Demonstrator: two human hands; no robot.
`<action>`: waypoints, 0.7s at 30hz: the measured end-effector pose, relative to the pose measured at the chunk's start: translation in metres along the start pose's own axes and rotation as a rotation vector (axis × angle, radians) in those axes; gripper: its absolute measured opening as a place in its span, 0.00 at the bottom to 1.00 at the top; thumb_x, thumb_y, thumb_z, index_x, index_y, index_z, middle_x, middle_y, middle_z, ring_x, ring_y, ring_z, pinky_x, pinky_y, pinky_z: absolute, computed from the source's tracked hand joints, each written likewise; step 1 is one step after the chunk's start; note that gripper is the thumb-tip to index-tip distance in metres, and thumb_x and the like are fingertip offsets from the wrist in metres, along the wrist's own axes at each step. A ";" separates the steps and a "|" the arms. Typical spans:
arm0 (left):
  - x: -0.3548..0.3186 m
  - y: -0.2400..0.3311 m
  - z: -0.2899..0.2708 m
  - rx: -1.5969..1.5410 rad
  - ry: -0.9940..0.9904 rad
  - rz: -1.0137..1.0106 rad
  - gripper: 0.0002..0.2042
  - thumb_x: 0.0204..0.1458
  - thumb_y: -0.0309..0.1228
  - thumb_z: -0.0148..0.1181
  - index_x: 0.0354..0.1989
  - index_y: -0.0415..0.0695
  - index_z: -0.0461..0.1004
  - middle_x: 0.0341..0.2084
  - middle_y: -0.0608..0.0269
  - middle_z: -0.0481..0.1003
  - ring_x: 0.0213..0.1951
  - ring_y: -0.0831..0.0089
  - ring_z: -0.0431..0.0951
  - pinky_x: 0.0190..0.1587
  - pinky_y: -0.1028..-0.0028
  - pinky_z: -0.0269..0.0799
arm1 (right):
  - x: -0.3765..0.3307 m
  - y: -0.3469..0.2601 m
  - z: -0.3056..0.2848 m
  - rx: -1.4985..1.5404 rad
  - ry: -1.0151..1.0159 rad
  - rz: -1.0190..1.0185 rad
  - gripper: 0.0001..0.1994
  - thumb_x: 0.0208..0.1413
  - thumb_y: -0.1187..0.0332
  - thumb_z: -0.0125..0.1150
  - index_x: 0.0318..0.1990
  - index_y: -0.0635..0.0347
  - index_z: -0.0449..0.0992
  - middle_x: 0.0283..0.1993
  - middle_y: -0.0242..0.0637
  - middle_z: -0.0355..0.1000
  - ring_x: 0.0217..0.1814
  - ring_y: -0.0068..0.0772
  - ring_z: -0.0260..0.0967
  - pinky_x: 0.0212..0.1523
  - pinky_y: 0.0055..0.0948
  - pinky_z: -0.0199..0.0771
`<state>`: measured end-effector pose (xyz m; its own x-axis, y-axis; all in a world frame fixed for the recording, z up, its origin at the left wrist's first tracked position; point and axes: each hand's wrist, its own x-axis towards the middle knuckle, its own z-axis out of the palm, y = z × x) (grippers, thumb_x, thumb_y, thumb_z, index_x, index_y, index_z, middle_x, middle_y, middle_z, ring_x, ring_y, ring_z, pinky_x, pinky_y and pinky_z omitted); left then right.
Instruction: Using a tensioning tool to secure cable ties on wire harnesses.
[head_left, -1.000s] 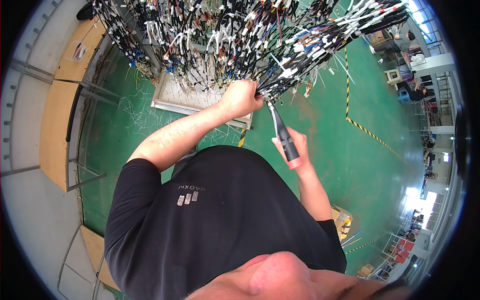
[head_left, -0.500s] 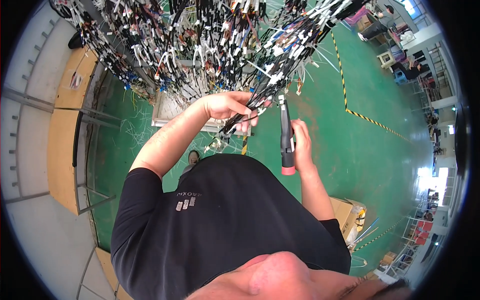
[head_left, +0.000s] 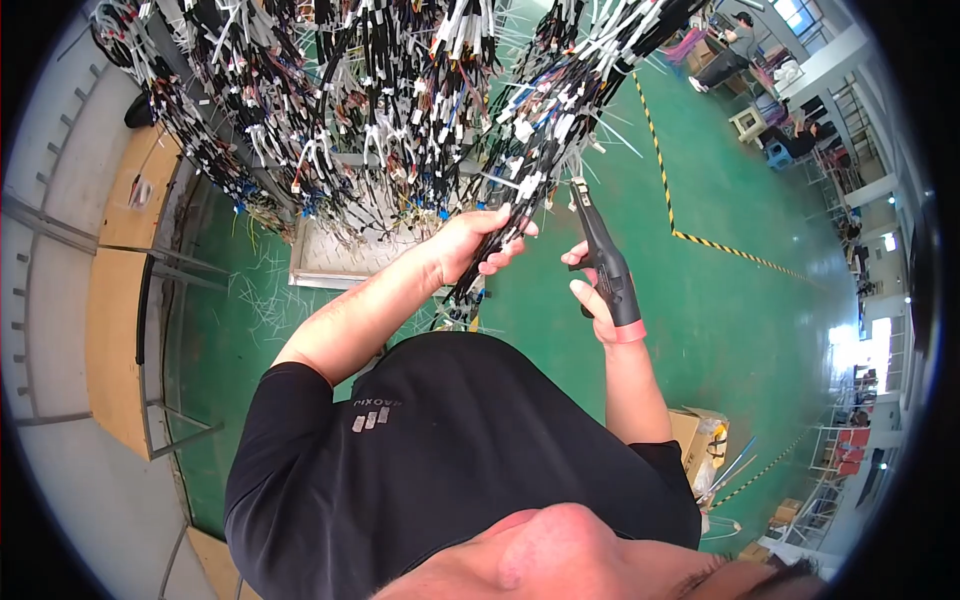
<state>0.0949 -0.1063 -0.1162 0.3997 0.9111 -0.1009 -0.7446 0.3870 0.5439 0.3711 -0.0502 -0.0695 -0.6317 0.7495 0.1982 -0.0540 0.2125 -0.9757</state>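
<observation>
My left hand (head_left: pixel 478 243) is wrapped round a thick bundle of wire harnesses (head_left: pixel 515 215), mostly black with white connectors and ties. The bundle hangs from the upper right, and its lower ends dangle below my fingers. In my right hand (head_left: pixel 592 295) is a black cable tie gun (head_left: pixel 607 255) with a red rear end. Its narrow nose points up, close to the right side of the bundle. Fingers of my right hand show around the gun's trigger area; the rest of the grip is partly hidden behind its body.
Dense rows of hanging harnesses (head_left: pixel 370 110) fill the far side above a pale tray (head_left: pixel 325 265). Wooden-topped tables (head_left: pixel 118 340) stand at the left. A cardboard box (head_left: pixel 690 430) is by my right elbow. Yellow-black tape (head_left: pixel 735 248) marks the green floor; people sit farther off.
The tie gun has tilted and turned, its nose now leaning left toward the bundle, its rear end lower right. My left hand has closed more firmly round the harnesses. The view has shifted slightly.
</observation>
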 end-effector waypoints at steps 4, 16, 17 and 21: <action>0.005 0.002 0.001 0.099 0.233 -0.034 0.13 0.70 0.43 0.58 0.45 0.44 0.77 0.26 0.71 0.72 0.22 0.81 0.68 0.22 0.79 0.61 | 0.006 -0.003 -0.003 -0.007 -0.060 -0.004 0.23 0.54 0.75 0.69 0.59 0.64 0.74 0.54 0.38 0.75 0.60 0.35 0.74 0.68 0.42 0.70; 0.008 0.013 0.006 0.271 0.450 0.119 0.10 0.55 0.25 0.74 0.37 0.45 0.75 0.26 0.69 0.76 0.24 0.78 0.72 0.26 0.76 0.64 | 0.025 -0.021 -0.030 -0.200 -0.226 0.075 0.24 0.52 0.75 0.68 0.59 0.67 0.75 0.52 0.39 0.77 0.58 0.34 0.76 0.65 0.37 0.72; 0.006 0.015 0.004 0.307 0.480 0.119 0.10 0.54 0.24 0.75 0.36 0.46 0.75 0.27 0.69 0.77 0.25 0.79 0.73 0.26 0.77 0.63 | 0.025 -0.021 -0.030 -0.179 -0.218 0.097 0.24 0.52 0.75 0.68 0.59 0.68 0.75 0.52 0.39 0.77 0.58 0.34 0.76 0.65 0.38 0.72; -0.002 0.021 0.004 0.493 0.482 0.221 0.10 0.55 0.19 0.73 0.38 0.44 0.76 0.29 0.73 0.77 0.30 0.82 0.75 0.31 0.75 0.69 | 0.032 -0.031 -0.026 -0.107 -0.226 0.082 0.25 0.52 0.74 0.68 0.59 0.69 0.75 0.51 0.40 0.77 0.59 0.35 0.76 0.65 0.37 0.72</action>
<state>0.0805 -0.1007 -0.1015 -0.0971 0.9662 -0.2390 -0.4078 0.1804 0.8951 0.3725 -0.0163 -0.0306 -0.7880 0.6102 0.0814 0.0785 0.2308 -0.9698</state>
